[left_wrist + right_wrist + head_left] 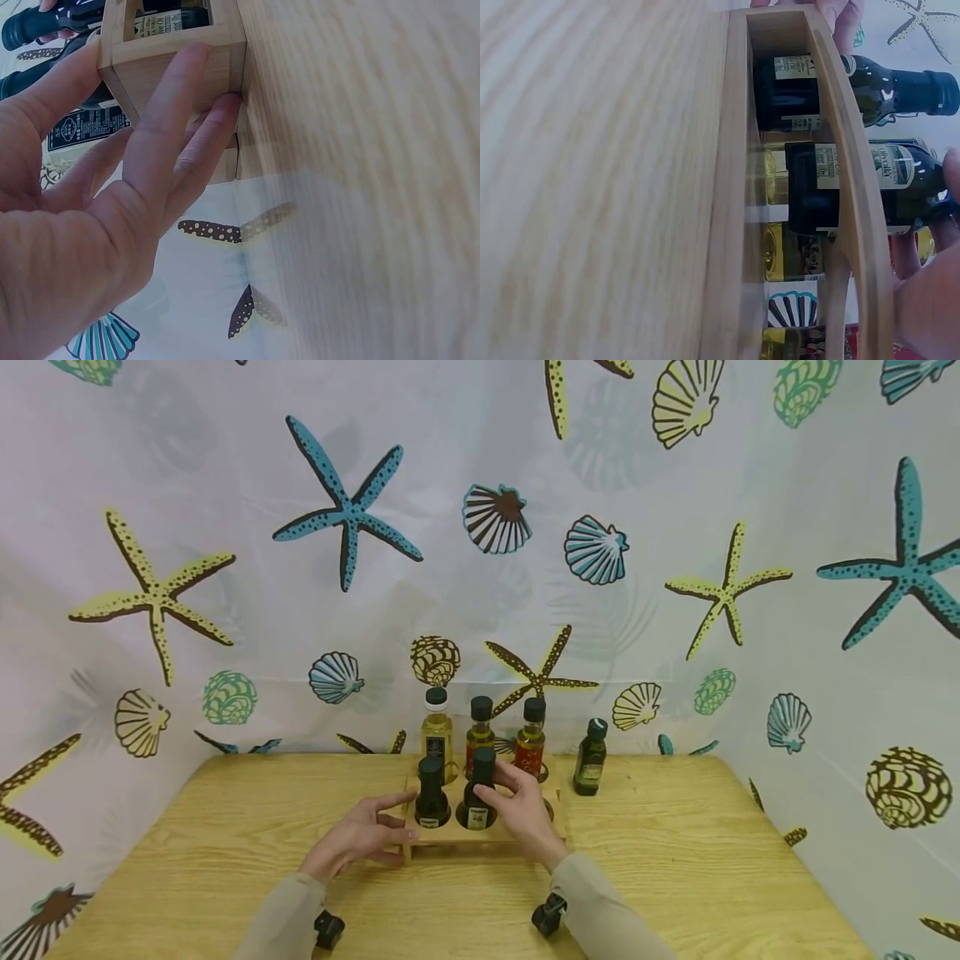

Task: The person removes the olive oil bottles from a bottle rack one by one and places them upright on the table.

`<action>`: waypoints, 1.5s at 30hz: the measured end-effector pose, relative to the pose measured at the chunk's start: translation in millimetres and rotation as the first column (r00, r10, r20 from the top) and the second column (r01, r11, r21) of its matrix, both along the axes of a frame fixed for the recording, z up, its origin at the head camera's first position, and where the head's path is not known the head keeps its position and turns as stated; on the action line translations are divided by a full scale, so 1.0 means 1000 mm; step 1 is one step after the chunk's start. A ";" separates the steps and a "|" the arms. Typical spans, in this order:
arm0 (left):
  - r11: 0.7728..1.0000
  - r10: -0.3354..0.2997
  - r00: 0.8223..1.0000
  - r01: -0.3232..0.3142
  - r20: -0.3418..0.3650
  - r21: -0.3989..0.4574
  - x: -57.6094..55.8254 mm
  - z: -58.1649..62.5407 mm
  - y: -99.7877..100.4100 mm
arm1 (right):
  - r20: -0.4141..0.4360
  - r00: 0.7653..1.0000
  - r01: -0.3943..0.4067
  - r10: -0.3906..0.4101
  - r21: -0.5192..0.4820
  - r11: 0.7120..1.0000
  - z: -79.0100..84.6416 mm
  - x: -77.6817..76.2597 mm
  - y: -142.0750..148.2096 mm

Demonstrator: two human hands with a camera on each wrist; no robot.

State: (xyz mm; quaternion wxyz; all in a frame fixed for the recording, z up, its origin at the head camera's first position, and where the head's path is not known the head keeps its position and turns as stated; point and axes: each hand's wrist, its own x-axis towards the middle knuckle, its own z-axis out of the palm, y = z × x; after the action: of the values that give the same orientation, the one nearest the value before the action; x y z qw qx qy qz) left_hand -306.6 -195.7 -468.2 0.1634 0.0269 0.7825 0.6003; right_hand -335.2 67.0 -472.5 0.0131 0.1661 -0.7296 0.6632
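A two-tier wooden bottle rack [450, 837] holds several small bottles in round holes. My right hand [522, 810] pinches a dark green glass bottle [477, 814] in the front row's middle hole, thumb and fingers near its neck. In the right wrist view, that bottle's base [802, 187] sits higher above the rack floor than the base of the dark bottle [787, 97] beside it. My left hand [363, 837] touches the rack's left end. Its extended fingers [161, 124] lie against the wooden side panel [214, 71], with the thumb at the upper edge.
Behind stand a pale yellow oil bottle [436, 731] and two red-labelled bottles [481, 727] in the back row. One more dark green bottle [591, 760] stands on the wooden table [675, 852], right of the rack. A patterned curtain [450, 593] closes off the back and sides.
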 end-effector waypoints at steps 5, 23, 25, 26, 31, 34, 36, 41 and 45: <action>1.000 0.004 1.000 -0.004 -0.004 -0.007 0.000 0.000 -0.001 | -0.018 1.000 0.007 -0.007 0.010 1.000 0.003 0.000 0.001; 1.000 -0.012 1.000 0.012 -0.009 0.004 -0.001 -0.001 0.005 | -0.116 0.988 0.095 -0.099 -0.037 0.995 0.029 0.000 0.025; 1.000 -0.009 1.000 0.009 -0.012 0.007 -0.001 -0.002 0.004 | -0.104 0.990 0.088 -0.093 -0.047 0.995 0.033 -0.001 0.028; 1.000 -0.009 1.000 0.009 -0.012 0.008 -0.001 -0.002 0.003 | -0.095 0.991 0.085 -0.090 -0.051 0.995 0.034 -0.001 0.030; 1.000 -0.010 1.000 0.010 -0.008 0.002 0.000 -0.002 0.000 | -0.096 0.991 0.094 -0.097 -0.032 0.995 0.038 0.000 0.040; 1.000 -0.009 1.000 0.009 0.000 0.001 0.003 -0.002 0.000 | -0.120 0.988 0.094 -0.097 -0.030 0.995 0.037 0.000 0.044; 1.000 -0.006 1.000 0.006 0.004 0.007 0.004 -0.002 0.001 | -0.123 0.987 0.099 -0.104 -0.040 0.994 0.035 0.000 0.048; 1.000 0.003 1.000 -0.003 0.001 0.014 0.005 -0.001 0.001 | -0.117 0.985 0.116 -0.123 -0.066 0.991 0.029 0.001 0.059; 1.000 0.014 1.000 -0.014 -0.008 0.012 0.005 -0.001 0.000 | -0.116 0.985 0.119 -0.127 -0.073 0.990 0.028 0.001 0.068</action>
State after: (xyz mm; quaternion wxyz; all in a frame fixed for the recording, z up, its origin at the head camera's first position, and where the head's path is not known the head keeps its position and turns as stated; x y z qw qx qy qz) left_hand -301.9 -196.1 -469.3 0.1557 0.0247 0.7798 0.6058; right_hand -334.1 135.3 -444.5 0.1034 0.1601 -0.7140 0.6737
